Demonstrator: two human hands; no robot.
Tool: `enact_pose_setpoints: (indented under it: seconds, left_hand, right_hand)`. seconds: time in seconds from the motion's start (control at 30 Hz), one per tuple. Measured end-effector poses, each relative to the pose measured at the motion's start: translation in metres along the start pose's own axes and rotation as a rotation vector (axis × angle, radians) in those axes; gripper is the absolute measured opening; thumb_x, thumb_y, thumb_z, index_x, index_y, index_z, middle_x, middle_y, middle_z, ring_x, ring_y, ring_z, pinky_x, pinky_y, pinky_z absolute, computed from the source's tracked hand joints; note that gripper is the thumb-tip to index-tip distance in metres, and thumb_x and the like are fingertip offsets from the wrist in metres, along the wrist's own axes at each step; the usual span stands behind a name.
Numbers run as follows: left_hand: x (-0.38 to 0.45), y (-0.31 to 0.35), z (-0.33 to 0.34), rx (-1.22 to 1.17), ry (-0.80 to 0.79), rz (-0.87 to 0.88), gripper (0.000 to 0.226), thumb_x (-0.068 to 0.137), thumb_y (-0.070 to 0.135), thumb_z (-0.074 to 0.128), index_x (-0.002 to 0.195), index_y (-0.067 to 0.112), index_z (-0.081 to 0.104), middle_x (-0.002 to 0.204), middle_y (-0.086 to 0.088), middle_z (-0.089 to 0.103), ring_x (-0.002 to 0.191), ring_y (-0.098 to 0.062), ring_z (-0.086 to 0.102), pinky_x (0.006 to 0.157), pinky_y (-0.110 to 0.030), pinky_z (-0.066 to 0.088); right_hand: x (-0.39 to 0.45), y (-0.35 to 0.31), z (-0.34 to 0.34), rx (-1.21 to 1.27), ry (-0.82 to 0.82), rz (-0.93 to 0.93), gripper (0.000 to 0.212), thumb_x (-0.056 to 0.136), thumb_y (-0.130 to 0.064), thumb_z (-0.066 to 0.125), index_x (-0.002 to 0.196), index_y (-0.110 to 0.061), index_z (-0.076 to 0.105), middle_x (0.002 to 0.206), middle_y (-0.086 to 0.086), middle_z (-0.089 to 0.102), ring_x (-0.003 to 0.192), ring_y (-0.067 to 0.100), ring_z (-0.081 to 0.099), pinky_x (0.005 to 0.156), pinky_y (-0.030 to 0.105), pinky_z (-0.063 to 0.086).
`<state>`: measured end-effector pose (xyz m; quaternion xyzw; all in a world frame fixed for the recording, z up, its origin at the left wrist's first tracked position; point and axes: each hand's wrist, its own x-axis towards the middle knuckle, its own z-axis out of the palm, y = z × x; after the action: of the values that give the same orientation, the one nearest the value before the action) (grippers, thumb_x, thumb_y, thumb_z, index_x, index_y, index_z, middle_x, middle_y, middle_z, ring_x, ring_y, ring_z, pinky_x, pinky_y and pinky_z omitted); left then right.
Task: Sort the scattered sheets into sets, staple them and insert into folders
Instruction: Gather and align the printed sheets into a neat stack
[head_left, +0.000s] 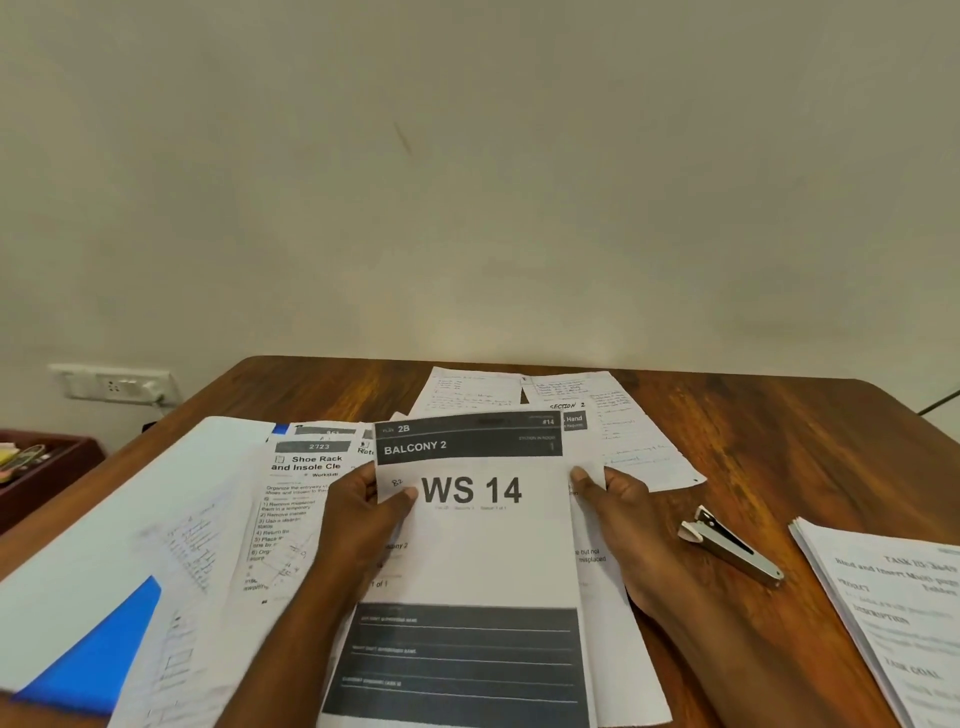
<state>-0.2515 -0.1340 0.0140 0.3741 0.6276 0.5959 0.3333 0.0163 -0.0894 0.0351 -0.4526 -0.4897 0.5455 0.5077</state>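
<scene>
Hands gather a set at frame centre.
I see left hand (358, 525) and right hand (618, 514) pinching the WS 14 sheet (472, 551); squaring, then stapler (730, 545), seems next.

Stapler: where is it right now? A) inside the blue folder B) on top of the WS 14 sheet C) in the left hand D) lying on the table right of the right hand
D: the stapler lies untouched on the bare wooden table, right of the right hand, which with the left hand holds the WS 14 sheet.
</scene>
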Motion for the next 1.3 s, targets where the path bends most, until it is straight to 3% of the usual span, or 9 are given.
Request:
enact_pose_setpoints:
  seconds: [0.13, 0.3, 0.4, 0.53, 0.63, 0.77, 0.97, 1.13, 1.3]
  left_hand:
    - [-0.003, -0.002, 0.007, 0.000, 0.007, 0.030, 0.025, 0.091, 0.014, 0.079, 0.109, 0.027, 0.070, 0.107, 0.014, 0.076, 0.092, -0.018, 0.077, 0.081, -0.040, 0.064]
    - [-0.008, 0.000, 0.014, -0.022, -0.004, 0.039, 0.023, 0.092, 0.011, 0.077, 0.103, 0.029, 0.069, 0.095, 0.024, 0.075, 0.087, -0.013, 0.076, 0.063, -0.022, 0.058]
    - [-0.008, 0.001, 0.016, -0.037, -0.018, 0.027, 0.022, 0.092, 0.011, 0.076, 0.104, 0.028, 0.069, 0.087, 0.028, 0.076, 0.081, -0.012, 0.077, 0.061, -0.021, 0.059]
    - [-0.007, -0.005, 0.018, -0.042, -0.022, 0.018, 0.024, 0.093, 0.011, 0.077, 0.112, 0.026, 0.071, 0.109, 0.012, 0.079, 0.092, -0.018, 0.079, 0.072, -0.034, 0.063]
    - [-0.007, -0.007, 0.020, -0.062, -0.027, 0.024, 0.031, 0.092, 0.008, 0.077, 0.116, 0.026, 0.069, 0.112, 0.011, 0.079, 0.098, -0.017, 0.078, 0.080, -0.039, 0.065]
    - [-0.009, -0.003, 0.021, -0.071, -0.019, 0.039, 0.036, 0.090, 0.011, 0.079, 0.114, 0.033, 0.061, 0.102, 0.021, 0.075, 0.092, -0.010, 0.075, 0.064, -0.020, 0.060]
    - [-0.012, 0.001, 0.024, -0.070, -0.007, 0.061, 0.060, 0.090, 0.012, 0.080, 0.130, 0.039, 0.044, 0.107, 0.023, 0.069, 0.091, -0.005, 0.072, 0.061, -0.015, 0.056]
    - [-0.013, 0.000, 0.030, -0.147, -0.033, -0.042, 0.055, 0.089, 0.011, 0.080, 0.131, 0.034, 0.051, 0.114, 0.010, 0.076, 0.097, -0.017, 0.076, 0.078, -0.040, 0.064]
    - [-0.019, 0.007, 0.032, -0.219, -0.120, -0.117, 0.040, 0.092, 0.009, 0.077, 0.124, 0.029, 0.063, 0.112, 0.007, 0.079, 0.097, -0.020, 0.078, 0.081, -0.043, 0.064]
  right_hand:
    - [-0.003, -0.001, 0.003, 0.013, -0.047, 0.020, 0.019, 0.107, -0.021, 0.055, 0.108, -0.031, 0.072, 0.093, -0.032, 0.075, 0.089, -0.013, 0.070, 0.067, 0.005, 0.051]
    - [-0.003, -0.001, 0.002, 0.033, -0.106, 0.010, 0.022, 0.109, -0.018, 0.048, 0.104, -0.031, 0.066, 0.079, -0.035, 0.073, 0.077, -0.014, 0.070, 0.058, 0.006, 0.051]
    - [-0.001, 0.003, 0.001, 0.044, -0.115, 0.006, 0.021, 0.109, -0.022, 0.048, 0.108, -0.029, 0.068, 0.088, -0.028, 0.077, 0.083, -0.007, 0.074, 0.060, 0.011, 0.055]
    - [-0.001, 0.003, 0.003, 0.079, -0.099, 0.030, 0.022, 0.108, -0.024, 0.052, 0.118, -0.022, 0.071, 0.114, -0.007, 0.079, 0.103, 0.012, 0.076, 0.079, 0.026, 0.062]
    - [-0.004, 0.001, 0.003, 0.078, -0.111, 0.007, 0.021, 0.106, -0.021, 0.057, 0.122, -0.021, 0.070, 0.116, -0.005, 0.079, 0.105, 0.015, 0.076, 0.080, 0.027, 0.063]
    - [-0.006, 0.003, 0.000, 0.041, -0.141, -0.033, 0.024, 0.100, -0.015, 0.065, 0.123, -0.019, 0.069, 0.117, -0.004, 0.079, 0.106, 0.016, 0.076, 0.078, 0.026, 0.062]
    - [-0.001, 0.007, -0.001, -0.075, -0.086, -0.064, 0.026, 0.098, -0.012, 0.069, 0.121, -0.023, 0.070, 0.113, -0.011, 0.079, 0.104, 0.010, 0.075, 0.076, 0.020, 0.061]
    - [0.002, 0.008, -0.002, -0.094, -0.099, -0.054, 0.025, 0.104, -0.013, 0.060, 0.125, -0.023, 0.069, 0.119, -0.009, 0.077, 0.109, 0.008, 0.073, 0.083, 0.017, 0.059]
    - [0.001, 0.005, -0.004, -0.061, -0.138, -0.007, 0.021, 0.106, -0.014, 0.056, 0.119, -0.024, 0.068, 0.110, -0.011, 0.080, 0.102, 0.007, 0.075, 0.073, 0.015, 0.058]
